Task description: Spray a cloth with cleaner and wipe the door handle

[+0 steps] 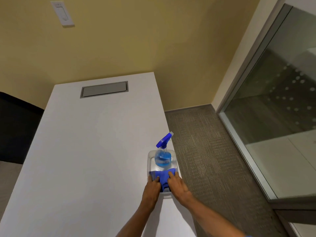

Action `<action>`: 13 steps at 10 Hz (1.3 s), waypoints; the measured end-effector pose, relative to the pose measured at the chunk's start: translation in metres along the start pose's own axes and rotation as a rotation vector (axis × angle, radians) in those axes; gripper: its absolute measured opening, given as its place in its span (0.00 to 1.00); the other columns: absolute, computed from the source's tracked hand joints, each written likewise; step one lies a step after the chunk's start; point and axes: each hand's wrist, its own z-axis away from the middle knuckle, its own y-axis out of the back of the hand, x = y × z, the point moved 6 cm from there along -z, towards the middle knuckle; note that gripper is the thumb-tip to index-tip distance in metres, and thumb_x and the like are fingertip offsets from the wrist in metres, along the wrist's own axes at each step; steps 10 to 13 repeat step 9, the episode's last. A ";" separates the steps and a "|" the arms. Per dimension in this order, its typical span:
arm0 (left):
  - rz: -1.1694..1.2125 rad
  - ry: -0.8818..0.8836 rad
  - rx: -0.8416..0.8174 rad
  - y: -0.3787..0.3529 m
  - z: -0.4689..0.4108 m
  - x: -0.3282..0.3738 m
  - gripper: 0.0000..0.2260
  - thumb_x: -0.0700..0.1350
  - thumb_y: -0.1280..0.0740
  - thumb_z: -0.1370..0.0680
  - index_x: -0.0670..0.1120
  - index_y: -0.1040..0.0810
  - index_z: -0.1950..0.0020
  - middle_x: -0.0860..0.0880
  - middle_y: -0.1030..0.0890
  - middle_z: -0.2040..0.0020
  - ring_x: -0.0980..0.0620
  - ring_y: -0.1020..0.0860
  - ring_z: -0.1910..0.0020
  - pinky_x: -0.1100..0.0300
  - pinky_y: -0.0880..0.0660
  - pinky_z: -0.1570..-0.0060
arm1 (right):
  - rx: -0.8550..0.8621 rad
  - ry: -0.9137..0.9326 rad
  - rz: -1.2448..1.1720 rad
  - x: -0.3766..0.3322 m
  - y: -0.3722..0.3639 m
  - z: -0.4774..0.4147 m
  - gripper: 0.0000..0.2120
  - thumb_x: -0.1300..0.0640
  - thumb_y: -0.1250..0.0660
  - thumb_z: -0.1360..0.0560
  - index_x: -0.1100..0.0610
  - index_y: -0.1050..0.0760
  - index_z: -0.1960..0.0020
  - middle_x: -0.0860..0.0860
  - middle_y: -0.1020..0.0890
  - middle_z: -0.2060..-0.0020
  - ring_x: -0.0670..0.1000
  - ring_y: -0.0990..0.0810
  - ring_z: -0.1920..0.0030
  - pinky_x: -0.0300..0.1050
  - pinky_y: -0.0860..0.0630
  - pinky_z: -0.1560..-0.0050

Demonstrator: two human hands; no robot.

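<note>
A clear plastic bin [150, 155] sits at the right edge of a white table [89, 142]. Inside it stands a spray bottle [162, 156] with blue liquid and a blue trigger head pointing up and right. A blue cloth [162, 176] lies folded in the near half of the bin. My left hand [152, 187] rests on the cloth's left side with fingers curled over it. My right hand [177, 184] presses on the cloth's right side, fingers spread on the fabric. No door handle is in view.
A grey cable hatch [104, 89] is set into the table's far end. A yellow wall with a white switch plate [62, 12] stands behind. Grey carpet [213, 151] lies to the right, bounded by a glass partition [277, 100]. A dark chair [15, 130] is at left.
</note>
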 end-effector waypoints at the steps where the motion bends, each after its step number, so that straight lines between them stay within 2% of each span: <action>1: 0.041 0.089 0.029 -0.002 -0.005 0.008 0.18 0.42 0.44 0.13 0.32 0.34 0.27 0.33 0.26 0.31 0.38 0.25 0.32 0.50 0.29 0.29 | -0.106 -0.091 0.089 0.005 -0.003 -0.002 0.14 0.57 0.40 0.19 0.60 0.23 0.37 0.58 0.24 0.37 0.59 0.36 0.30 0.52 0.41 0.30; 2: 0.054 0.167 0.092 0.002 -0.005 0.015 0.15 0.38 0.39 0.16 0.36 0.31 0.30 0.34 0.23 0.35 0.37 0.23 0.35 0.47 0.23 0.36 | -0.129 -0.082 0.182 0.004 -0.005 -0.003 0.13 0.56 0.37 0.21 0.58 0.22 0.39 0.56 0.22 0.39 0.58 0.35 0.30 0.53 0.40 0.30; 3: -0.110 0.076 0.026 0.000 -0.005 0.017 0.17 0.37 0.44 0.15 0.29 0.33 0.28 0.32 0.31 0.27 0.35 0.34 0.26 0.50 0.36 0.26 | -0.141 -0.068 0.242 0.002 -0.007 -0.003 0.13 0.54 0.35 0.21 0.57 0.21 0.40 0.56 0.22 0.39 0.58 0.36 0.29 0.54 0.41 0.29; 4: -0.201 -0.009 -0.041 -0.006 -0.003 0.013 0.17 0.37 0.47 0.14 0.28 0.30 0.30 0.35 0.28 0.28 0.39 0.33 0.27 0.59 0.42 0.29 | -0.169 -0.063 0.281 0.001 -0.005 0.001 0.13 0.54 0.36 0.21 0.56 0.22 0.38 0.55 0.21 0.37 0.58 0.39 0.27 0.58 0.44 0.28; 5: -0.213 0.003 -0.044 0.003 -0.003 0.015 0.15 0.44 0.43 0.14 0.40 0.26 0.30 0.44 0.23 0.32 0.47 0.27 0.32 0.61 0.36 0.31 | -0.100 -0.070 0.235 0.002 0.006 0.004 0.13 0.54 0.38 0.20 0.56 0.23 0.38 0.56 0.21 0.38 0.58 0.36 0.29 0.58 0.42 0.30; 6: -0.238 -0.048 -0.080 0.020 -0.010 0.033 0.14 0.52 0.39 0.16 0.49 0.25 0.33 0.50 0.20 0.35 0.52 0.23 0.36 0.61 0.31 0.32 | 0.044 -0.117 0.077 0.008 0.031 0.015 0.15 0.54 0.35 0.22 0.55 0.26 0.37 0.55 0.22 0.39 0.57 0.31 0.34 0.55 0.38 0.33; 7: -0.275 -0.126 -0.112 0.027 -0.013 0.053 0.17 0.53 0.39 0.16 0.49 0.29 0.28 0.49 0.22 0.34 0.51 0.23 0.36 0.58 0.27 0.33 | 0.160 -0.205 -0.037 0.023 0.050 0.036 0.21 0.54 0.35 0.22 0.55 0.32 0.30 0.55 0.26 0.33 0.56 0.31 0.32 0.54 0.37 0.31; 8: -0.265 -0.173 -0.102 0.026 -0.010 0.071 0.21 0.51 0.40 0.15 0.49 0.35 0.22 0.47 0.24 0.30 0.49 0.24 0.33 0.55 0.27 0.32 | 0.241 -0.306 -0.116 0.045 0.055 0.058 0.23 0.52 0.41 0.19 0.54 0.38 0.25 0.55 0.33 0.26 0.55 0.36 0.27 0.55 0.40 0.27; 9: -0.389 -0.312 -0.089 0.027 -0.007 0.098 0.25 0.50 0.40 0.15 0.50 0.43 0.18 0.47 0.28 0.26 0.50 0.26 0.30 0.56 0.27 0.32 | 0.331 -0.381 -0.170 0.063 0.062 0.079 0.23 0.51 0.48 0.16 0.52 0.43 0.22 0.53 0.39 0.23 0.53 0.42 0.23 0.55 0.43 0.25; 13: -0.389 -0.312 -0.089 0.027 -0.007 0.098 0.25 0.50 0.40 0.15 0.50 0.43 0.18 0.47 0.28 0.26 0.50 0.26 0.30 0.56 0.27 0.32 | 0.331 -0.381 -0.170 0.063 0.062 0.079 0.23 0.51 0.48 0.16 0.52 0.43 0.22 0.53 0.39 0.23 0.53 0.42 0.23 0.55 0.43 0.25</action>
